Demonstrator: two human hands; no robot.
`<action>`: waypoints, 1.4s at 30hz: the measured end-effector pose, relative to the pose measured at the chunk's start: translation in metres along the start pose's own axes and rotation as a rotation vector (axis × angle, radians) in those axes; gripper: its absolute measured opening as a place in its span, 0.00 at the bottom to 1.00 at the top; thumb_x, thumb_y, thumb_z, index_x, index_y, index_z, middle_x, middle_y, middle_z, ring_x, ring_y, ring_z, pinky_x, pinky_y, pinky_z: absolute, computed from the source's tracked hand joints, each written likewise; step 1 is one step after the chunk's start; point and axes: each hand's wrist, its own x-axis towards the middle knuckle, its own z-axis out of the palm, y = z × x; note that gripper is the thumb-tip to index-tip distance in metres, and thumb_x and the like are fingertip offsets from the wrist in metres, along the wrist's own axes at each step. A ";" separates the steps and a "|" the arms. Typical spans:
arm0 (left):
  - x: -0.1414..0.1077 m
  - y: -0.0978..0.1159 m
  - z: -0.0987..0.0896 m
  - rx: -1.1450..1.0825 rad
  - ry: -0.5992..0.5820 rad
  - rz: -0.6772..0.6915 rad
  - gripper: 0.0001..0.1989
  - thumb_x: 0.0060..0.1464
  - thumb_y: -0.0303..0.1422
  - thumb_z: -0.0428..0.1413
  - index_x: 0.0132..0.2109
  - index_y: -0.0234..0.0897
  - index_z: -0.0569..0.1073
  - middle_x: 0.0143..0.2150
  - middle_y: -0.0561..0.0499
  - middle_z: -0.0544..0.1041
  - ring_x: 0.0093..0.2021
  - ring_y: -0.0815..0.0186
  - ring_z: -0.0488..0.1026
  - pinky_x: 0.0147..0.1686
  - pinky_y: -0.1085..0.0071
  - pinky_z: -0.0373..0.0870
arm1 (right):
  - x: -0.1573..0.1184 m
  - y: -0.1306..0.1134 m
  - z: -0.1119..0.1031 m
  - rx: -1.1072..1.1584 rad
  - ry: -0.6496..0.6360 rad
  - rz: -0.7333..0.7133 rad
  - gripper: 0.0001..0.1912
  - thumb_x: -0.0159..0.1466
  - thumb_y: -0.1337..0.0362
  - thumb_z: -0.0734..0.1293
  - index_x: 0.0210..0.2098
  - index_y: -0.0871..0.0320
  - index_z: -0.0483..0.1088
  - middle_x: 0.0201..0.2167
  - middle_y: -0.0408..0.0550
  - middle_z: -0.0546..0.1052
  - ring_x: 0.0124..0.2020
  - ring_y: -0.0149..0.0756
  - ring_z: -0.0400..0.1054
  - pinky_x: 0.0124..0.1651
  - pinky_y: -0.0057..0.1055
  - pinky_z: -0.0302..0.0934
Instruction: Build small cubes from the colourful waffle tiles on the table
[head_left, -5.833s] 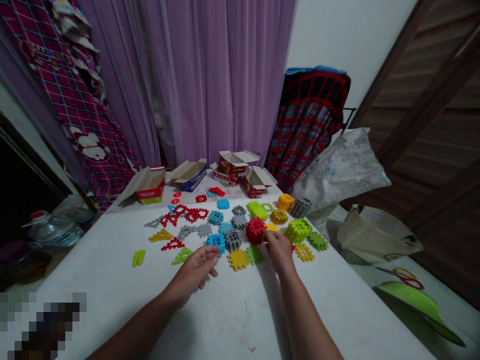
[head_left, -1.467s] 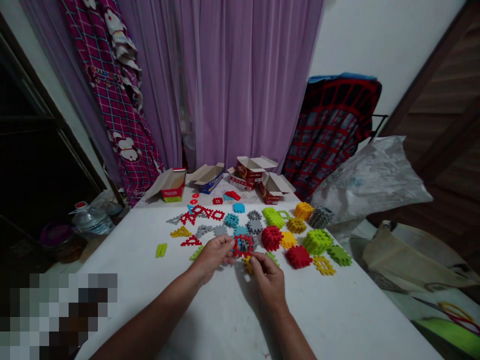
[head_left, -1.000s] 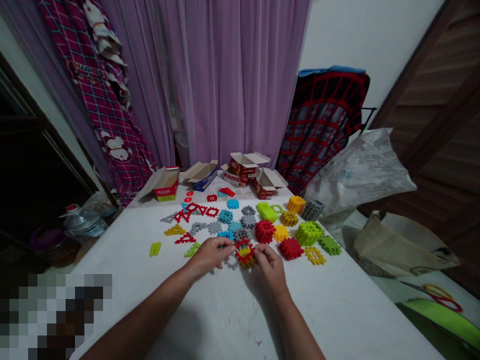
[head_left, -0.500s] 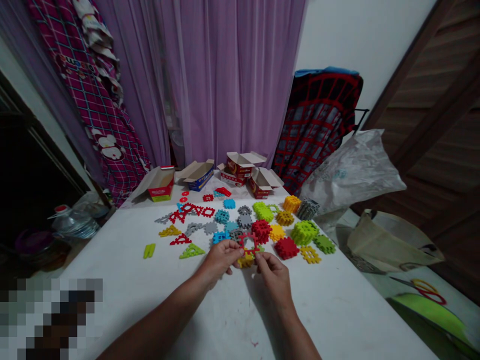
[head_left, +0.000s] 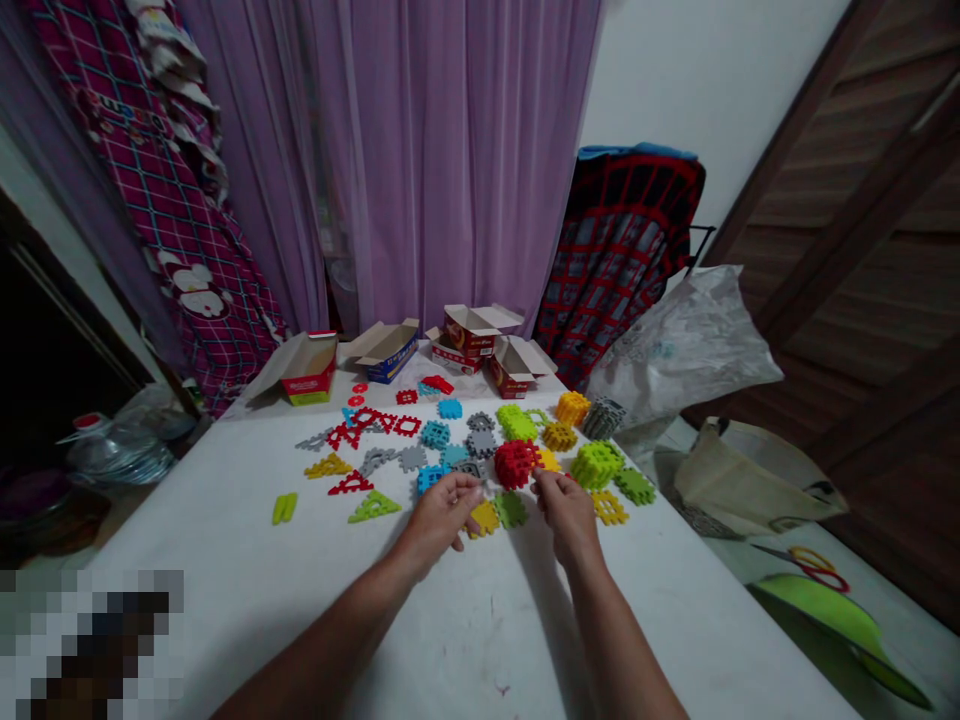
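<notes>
My left hand (head_left: 444, 510) hovers beside a yellow notched plastic tile (head_left: 484, 518). Its fingers are loosely curled and apart, with nothing visible between them. The thumb and fingers of my right hand (head_left: 568, 506) are pinched on a red notched tile (head_left: 536, 457), seen against a thick stack of red tiles (head_left: 514, 464). Between my hands a green tile (head_left: 511, 509) lies flat by the yellow one. Blue tiles (head_left: 430, 479) sit just behind my left hand. An openwork yellow tile (head_left: 610, 507) lies right of my right hand.
Green stacked tiles (head_left: 596, 464) and grey stacked tiles (head_left: 604, 418) stand at the right. Triangular pieces, such as a green one (head_left: 373, 506), spread over the left side. Open cardboard boxes (head_left: 384, 352) line the back of the white table (head_left: 300, 610). Scissors (head_left: 810, 567) lie off to the right.
The red square frame that both hands held between them is now off to the right, in my right hand near the red stack. My left hand has let go of it. The view has shifted slightly.
</notes>
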 end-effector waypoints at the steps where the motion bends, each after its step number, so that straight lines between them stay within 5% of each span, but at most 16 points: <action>1: -0.001 -0.001 -0.004 0.002 0.010 0.005 0.24 0.45 0.49 0.60 0.44 0.37 0.70 0.40 0.48 0.76 0.26 0.72 0.73 0.14 0.80 0.58 | 0.005 -0.004 0.000 -0.008 -0.002 0.016 0.22 0.44 0.43 0.70 0.17 0.57 0.68 0.15 0.41 0.68 0.17 0.27 0.54 0.19 0.26 0.45; 10: -0.017 -0.012 -0.044 0.013 0.061 -0.034 0.25 0.42 0.49 0.60 0.43 0.36 0.72 0.39 0.48 0.76 0.26 0.72 0.71 0.15 0.81 0.58 | 0.022 -0.007 0.007 -0.048 -0.041 0.039 0.18 0.46 0.47 0.68 0.17 0.57 0.69 0.13 0.40 0.68 0.14 0.26 0.52 0.18 0.26 0.44; 23: -0.021 -0.015 -0.071 0.006 0.116 -0.031 0.24 0.42 0.48 0.62 0.43 0.36 0.73 0.39 0.47 0.76 0.27 0.71 0.71 0.15 0.80 0.57 | 0.030 0.008 -0.006 -0.274 0.025 -0.069 0.27 0.53 0.41 0.65 0.22 0.61 0.73 0.12 0.42 0.68 0.14 0.29 0.57 0.19 0.26 0.49; 32: -0.020 -0.009 -0.091 0.013 0.218 -0.037 0.26 0.40 0.47 0.63 0.43 0.36 0.73 0.39 0.47 0.77 0.27 0.70 0.72 0.15 0.80 0.56 | 0.035 -0.005 -0.010 -0.669 0.139 -0.202 0.22 0.59 0.62 0.61 0.49 0.59 0.78 0.39 0.54 0.82 0.39 0.42 0.75 0.39 0.32 0.63; 42: -0.022 -0.015 -0.096 0.013 0.210 -0.059 0.26 0.39 0.48 0.63 0.42 0.35 0.73 0.38 0.48 0.77 0.26 0.71 0.72 0.15 0.80 0.57 | 0.034 -0.005 0.003 -0.958 0.038 -0.239 0.19 0.62 0.65 0.60 0.47 0.55 0.79 0.40 0.52 0.82 0.42 0.42 0.76 0.40 0.30 0.62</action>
